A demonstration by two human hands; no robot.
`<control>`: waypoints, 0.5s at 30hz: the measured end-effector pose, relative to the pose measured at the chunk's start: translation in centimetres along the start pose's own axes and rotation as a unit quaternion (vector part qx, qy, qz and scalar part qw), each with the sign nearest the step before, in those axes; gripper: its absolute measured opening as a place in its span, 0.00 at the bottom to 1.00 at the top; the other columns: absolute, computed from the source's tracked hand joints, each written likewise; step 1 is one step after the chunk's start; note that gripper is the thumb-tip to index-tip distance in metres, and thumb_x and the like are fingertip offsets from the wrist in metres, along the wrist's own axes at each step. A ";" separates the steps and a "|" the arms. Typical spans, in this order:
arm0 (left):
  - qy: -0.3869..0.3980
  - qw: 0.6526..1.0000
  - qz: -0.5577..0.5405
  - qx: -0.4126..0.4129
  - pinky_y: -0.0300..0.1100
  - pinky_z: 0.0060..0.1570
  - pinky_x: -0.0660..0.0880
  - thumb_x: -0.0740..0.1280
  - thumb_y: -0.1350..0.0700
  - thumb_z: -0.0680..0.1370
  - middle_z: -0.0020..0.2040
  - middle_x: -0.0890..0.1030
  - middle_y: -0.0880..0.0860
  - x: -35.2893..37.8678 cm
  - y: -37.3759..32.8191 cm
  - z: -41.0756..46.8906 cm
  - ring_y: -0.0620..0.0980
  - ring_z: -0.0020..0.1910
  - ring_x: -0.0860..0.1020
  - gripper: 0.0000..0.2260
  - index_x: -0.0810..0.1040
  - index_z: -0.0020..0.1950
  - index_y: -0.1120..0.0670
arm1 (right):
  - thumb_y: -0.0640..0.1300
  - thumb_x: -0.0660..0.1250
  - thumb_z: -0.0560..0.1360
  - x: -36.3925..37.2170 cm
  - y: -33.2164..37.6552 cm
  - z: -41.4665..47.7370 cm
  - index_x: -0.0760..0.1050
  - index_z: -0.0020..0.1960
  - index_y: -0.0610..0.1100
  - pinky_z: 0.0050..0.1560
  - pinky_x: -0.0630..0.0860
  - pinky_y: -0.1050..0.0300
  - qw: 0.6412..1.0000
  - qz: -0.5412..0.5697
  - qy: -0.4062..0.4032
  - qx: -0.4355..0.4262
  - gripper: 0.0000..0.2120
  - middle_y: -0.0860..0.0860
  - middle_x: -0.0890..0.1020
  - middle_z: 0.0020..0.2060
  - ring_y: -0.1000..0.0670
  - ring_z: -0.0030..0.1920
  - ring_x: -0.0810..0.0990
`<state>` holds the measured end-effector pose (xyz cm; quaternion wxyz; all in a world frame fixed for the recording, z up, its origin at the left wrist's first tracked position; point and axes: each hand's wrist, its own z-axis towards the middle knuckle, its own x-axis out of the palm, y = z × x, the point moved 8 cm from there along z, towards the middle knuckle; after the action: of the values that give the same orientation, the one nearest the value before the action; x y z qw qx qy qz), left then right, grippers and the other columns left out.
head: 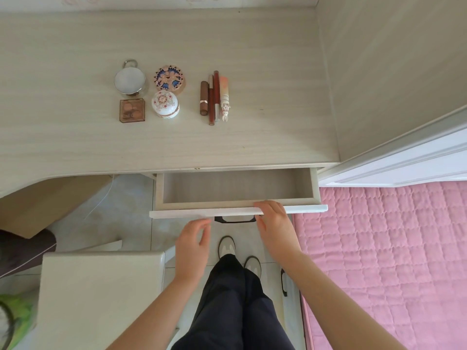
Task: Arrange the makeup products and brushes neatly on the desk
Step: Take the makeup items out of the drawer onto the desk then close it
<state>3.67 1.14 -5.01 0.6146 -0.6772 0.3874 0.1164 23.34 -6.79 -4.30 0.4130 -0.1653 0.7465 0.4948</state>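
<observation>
On the pale wooden desk (265, 137) four compacts lie in a square: a round mirror jar (130, 80), a patterned round compact (169, 79), a brown square palette (132, 110) and a white round box (165, 104). To their right lie side by side a brown lipstick (203, 98), two slim red tubes (212, 102) and a peach tube with a bunny cap (224, 97). Below the desk the drawer (237, 189) stands open with nothing in view inside. My right hand (274, 224) rests its fingers over the drawer's white front edge. My left hand (193, 246) hovers loosely open just below that front, left of the black handle (233, 219).
A white stool (101, 294) stands at the lower left, with a cardboard box (45, 200) under the desk. A bed with a pink quilt (389, 261) fills the right side. A wooden panel (391, 72) walls in the desk's right. My legs and shoes stand on the tiled floor.
</observation>
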 end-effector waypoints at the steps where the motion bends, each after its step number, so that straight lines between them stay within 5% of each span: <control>1: -0.019 0.993 -0.070 -0.091 0.43 0.57 0.75 0.66 0.60 0.78 0.49 0.82 0.48 -0.3 1.5 -0.1 0.48 0.51 0.80 0.05 0.81 0.51 0.53 | 0.33 0.65 0.75 -0.3 -0.3 -0.5 0.77 0.58 0.42 0.54 0.68 0.72 0.999 0.033 -0.003 0.031 0.12 0.50 0.80 0.53 0.52 0.56 0.74; 3: -0.046 0.940 -0.217 -0.257 0.47 0.57 0.77 0.66 0.60 0.78 0.48 0.83 0.53 -0.2 4.0 -0.2 0.50 0.49 0.81 0.04 0.79 0.48 0.53 | 0.38 0.65 0.77 -0.6 -1.3 -1.5 0.77 0.55 0.46 0.48 0.65 0.80 0.987 0.111 -0.007 0.118 0.08 0.56 0.79 0.49 0.58 0.50 0.74; 6: -0.042 0.828 -0.386 -0.406 0.46 0.51 0.78 0.66 0.56 0.79 0.53 0.81 0.56 1.1 5.9 0.2 0.53 0.49 0.83 0.07 0.76 0.55 0.58 | 0.44 0.67 0.76 -0.6 -3.7 -2.5 0.76 0.51 0.46 0.46 0.73 0.74 0.928 0.238 -0.027 0.285 0.04 0.57 0.81 0.44 0.56 0.47 0.79; 9: -0.052 0.729 -0.491 -0.473 0.49 0.46 0.80 0.66 0.56 0.79 0.53 0.80 0.59 1.7 6.1 0.9 0.58 0.49 0.83 0.10 0.74 0.57 0.60 | 0.48 0.65 0.78 0.9 -5.5 -3.3 0.75 0.50 0.41 0.50 0.81 0.50 0.771 0.437 -0.037 0.461 0.10 0.46 0.82 0.46 0.47 0.48 0.82; 11: -0.062 0.690 -0.523 -0.496 0.51 0.42 0.80 0.66 0.59 0.79 0.52 0.81 0.61 1.8 5.9 1.2 0.59 0.49 0.82 0.10 0.74 0.57 0.62 | 0.50 0.65 0.78 1.6 -5.7 -3.1 0.71 0.52 0.39 0.50 0.81 0.44 0.679 0.522 -0.051 0.513 0.13 0.42 0.80 0.49 0.42 0.49 0.83; 15: -0.055 0.658 -0.548 -0.513 0.54 0.45 0.80 0.66 0.64 0.78 0.53 0.81 0.63 1.6 5.7 1.7 0.59 0.50 0.81 0.09 0.74 0.57 0.64 | 0.44 0.65 0.79 2.3 -6.0 -2.3 0.65 0.61 0.39 0.45 0.80 0.40 0.586 0.598 -0.085 0.541 0.15 0.36 0.78 0.53 0.34 0.49 0.82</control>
<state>1.52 2.46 -10.59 0.1419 -0.9671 -0.2099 -0.0238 24.86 -11.18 -9.29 0.0989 0.6148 0.7686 0.1465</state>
